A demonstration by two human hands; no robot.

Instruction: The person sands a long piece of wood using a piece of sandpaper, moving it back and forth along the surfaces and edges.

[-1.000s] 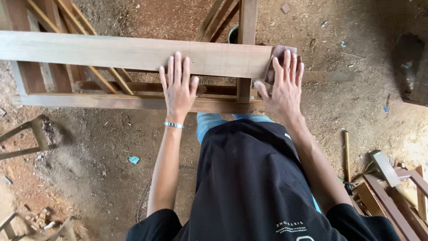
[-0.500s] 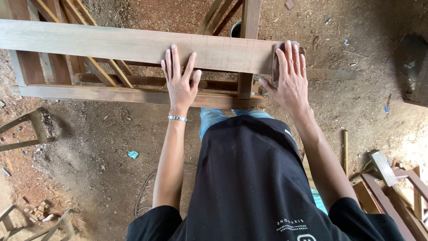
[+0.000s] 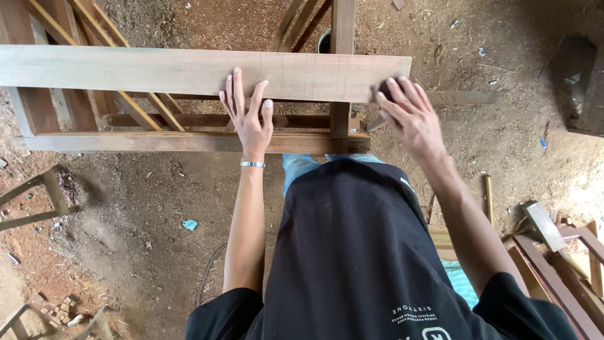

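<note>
A view straight down over a person in a black shirt (image 3: 352, 252) standing on a dirt floor (image 3: 126, 239) littered with sawdust and chips. At far left, slanted slats (image 3: 75, 25) of a wooden frame (image 3: 189, 142) run under a long pale plank (image 3: 189, 72) that lies across the frame's top, spanning most of the width. The left hand (image 3: 248, 116), with a metal bracelet (image 3: 252, 164) at the wrist, lies flat and open on the plank's near edge, fingers spread and gripping nothing; it looks placed to steady the board. Right of it, an upright post (image 3: 343, 25) of the frame passes beneath the plank. At the plank's right end the right hand (image 3: 409, 116) cups a small dark block (image 3: 385, 93), fingers curled over it and pressing it to the wood, probably a sanding block, though most of it is hidden. Just beyond the plank, beside the post, the rim of a dark round container (image 3: 324, 41) shows; its contents cannot be seen. At near right, loose timber offcuts (image 3: 553, 252) lie in a heap on the ground.
</note>
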